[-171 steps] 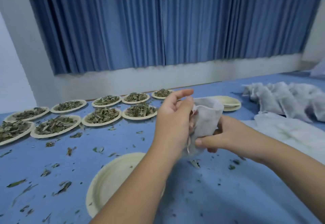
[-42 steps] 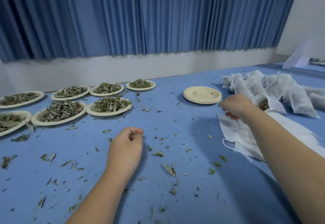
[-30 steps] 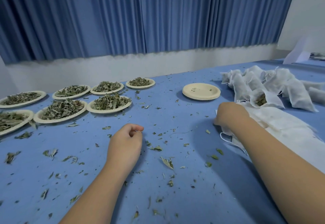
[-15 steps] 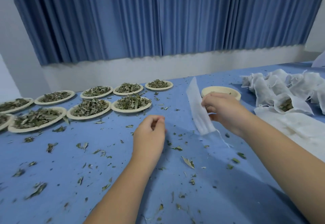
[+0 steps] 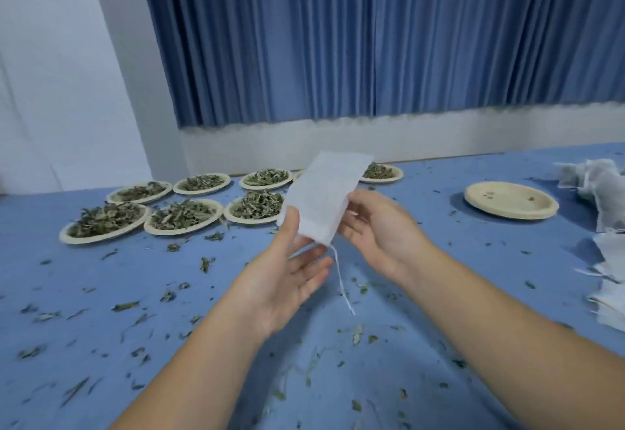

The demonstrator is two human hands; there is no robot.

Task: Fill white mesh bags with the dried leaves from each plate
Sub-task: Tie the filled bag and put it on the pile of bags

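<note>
The white mesh bag (image 5: pixel 324 196) is flat and unfilled. It is tilted with its drawstring end down, between your left hand (image 5: pixel 287 281) and right hand (image 5: pixel 382 227). The right fingers curl behind its right edge, and the left thumb touches its lower left corner. Its white drawstring (image 5: pixel 341 281) hangs loose below. The loaded plates (image 5: pixel 101 239) stand in two rows at far left, each heaped with dried leaves (image 5: pixel 182 215); one is partly hidden behind the bag. An empty plate (image 5: pixel 510 205) holding a few crumbs lies apart at far right. Beyond it, at the right edge, lie filled bags (image 5: pixel 595 183). Nearer you, also at the right edge, lie flat unfilled bags (image 5: pixel 608 281).
</note>
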